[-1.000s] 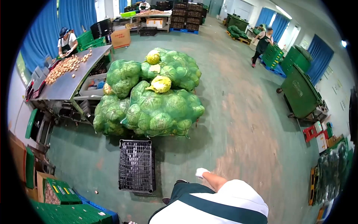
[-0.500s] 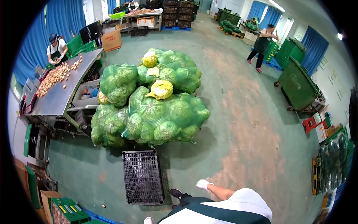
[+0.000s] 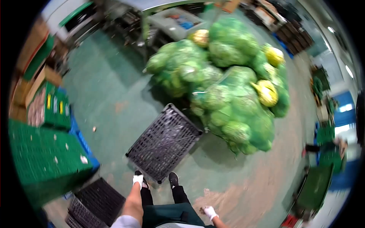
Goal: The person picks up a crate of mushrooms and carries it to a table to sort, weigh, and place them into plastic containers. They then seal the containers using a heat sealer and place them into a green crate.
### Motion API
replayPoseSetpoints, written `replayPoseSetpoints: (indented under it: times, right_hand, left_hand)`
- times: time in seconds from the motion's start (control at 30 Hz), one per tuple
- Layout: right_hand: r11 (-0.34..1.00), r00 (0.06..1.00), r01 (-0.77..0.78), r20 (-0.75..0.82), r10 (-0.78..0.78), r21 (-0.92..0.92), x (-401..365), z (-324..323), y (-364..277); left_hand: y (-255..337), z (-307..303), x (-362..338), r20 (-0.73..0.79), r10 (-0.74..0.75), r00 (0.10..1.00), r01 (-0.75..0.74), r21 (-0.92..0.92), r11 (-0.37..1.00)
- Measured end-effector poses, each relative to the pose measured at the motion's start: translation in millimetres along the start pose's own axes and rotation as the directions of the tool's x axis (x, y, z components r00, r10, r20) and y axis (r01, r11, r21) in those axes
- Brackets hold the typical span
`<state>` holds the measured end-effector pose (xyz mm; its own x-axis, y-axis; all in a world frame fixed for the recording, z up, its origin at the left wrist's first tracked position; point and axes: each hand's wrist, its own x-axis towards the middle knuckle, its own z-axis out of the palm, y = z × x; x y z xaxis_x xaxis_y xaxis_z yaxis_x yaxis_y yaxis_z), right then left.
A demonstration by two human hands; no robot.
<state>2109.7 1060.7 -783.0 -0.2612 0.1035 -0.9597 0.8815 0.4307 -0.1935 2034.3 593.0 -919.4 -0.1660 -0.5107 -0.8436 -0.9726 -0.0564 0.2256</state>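
My left hand (image 3: 138, 179), in a white glove, hangs low in front of my shoe with its fingers loosely apart. Nearest to it is the corner of a black plastic crate (image 3: 164, 144), which lies on the floor ahead of my feet. My right hand (image 3: 209, 212), gloved in white too, is out at my side over the floor, fingers loosely spread and nothing visible in them. Beyond the crate, green mesh sacks of cabbages (image 3: 232, 110) are heaped together. A loose yellowish cabbage (image 3: 267, 93) rests on top, and another yellow cabbage (image 3: 274, 57) lies farther back.
Stacked green crates (image 3: 45, 155) stand at my left, with black crates (image 3: 97, 201) near my left side. A metal table (image 3: 167, 4) is beyond the sacks, a grey bin (image 3: 176, 22) under it. At the right are a green wheeled bin (image 3: 313, 188) and a blurred person (image 3: 338, 146).
My view has swung left and down, so the crate and sacks appear turned and shifted. My feet now face the crate. The left hand has come fully into view beside it.
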Motion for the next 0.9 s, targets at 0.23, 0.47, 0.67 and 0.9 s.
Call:
replayPoseSetpoints:
  times: [0.23, 0.47, 0.67, 0.9]
  right_hand:
    - [0.91, 0.882, -0.405, 0.226, 0.415, -0.091, -22.6, -14.6, 40.4]
    - [0.958, 0.955, -0.287, 0.084, 0.285, 0.007, -22.8, -4.0, 4.1]
    - [0.985, 0.985, -0.173, -0.006, 0.173, 0.028, -31.5, 7.1, -23.7]
    - [0.981, 0.998, -0.059, 0.007, 0.062, -0.187, -87.8, 42.1, -125.5]
  left_hand:
    - [-7.3, 9.1, 47.7, 0.029, -0.243, 0.97, 0.22, -0.542, 0.811]
    - [0.6, 19.0, 61.3, 0.23, -0.149, 0.962, 0.251, -0.527, 0.812]
    - [18.9, 1.0, 33.0, 0.131, 0.065, 0.989, 0.009, -0.5, 0.866]
    - [117.4, -54.1, -17.5, -0.06, 0.491, 0.869, -0.485, 0.095, 0.869]
